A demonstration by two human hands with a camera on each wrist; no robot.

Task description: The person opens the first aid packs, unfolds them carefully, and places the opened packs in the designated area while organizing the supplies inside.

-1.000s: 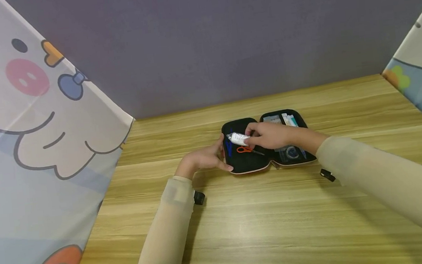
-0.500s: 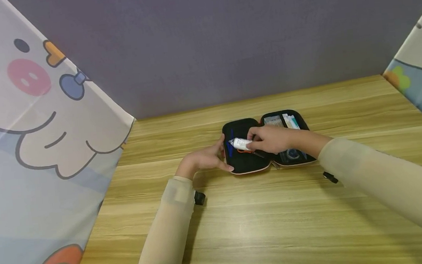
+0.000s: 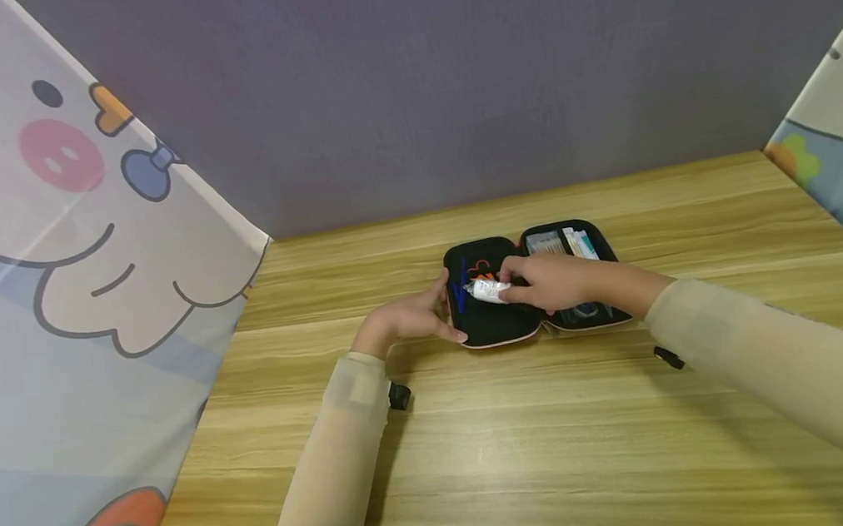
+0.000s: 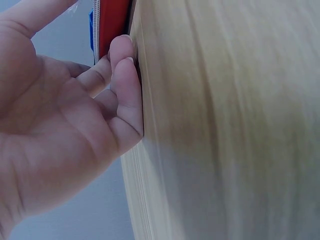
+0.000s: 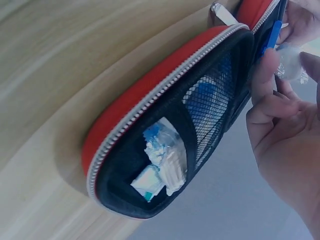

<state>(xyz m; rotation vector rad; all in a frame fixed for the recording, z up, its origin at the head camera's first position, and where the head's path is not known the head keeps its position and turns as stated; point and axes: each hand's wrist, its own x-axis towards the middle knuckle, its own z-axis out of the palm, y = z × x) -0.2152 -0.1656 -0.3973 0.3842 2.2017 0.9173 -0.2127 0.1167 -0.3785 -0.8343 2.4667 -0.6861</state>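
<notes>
In the head view my right hand (image 3: 554,279) pinches a white bandage roll (image 3: 489,291) in clear wrapping over the left half of an unfolded black-lined zip case (image 3: 499,331). The right wrist view shows the crinkled clear wrapping (image 5: 291,62) between thumb and fingers. Beside the roll lies a blue V-shaped item (image 3: 460,297), and orange-handled scissors (image 3: 479,268) show behind it, partly covered. My left hand (image 3: 414,314) holds the case's left end, thumb at the near corner. Its curled fingers (image 4: 126,82) lie against the red side in the left wrist view.
The case's right half holds cotton swabs (image 3: 544,242), white and teal packets (image 3: 579,242) and a mesh pocket (image 5: 207,110). A zip pull (image 5: 223,14) hangs at the fold. Wooden tabletop (image 3: 527,437) surrounds the case; a grey wall (image 3: 451,85) stands behind.
My right hand has moved slightly right and nearer with the bandage roll. The orange scissor handles, first in front of the roll, now show behind it. My left hand has stayed put.
</notes>
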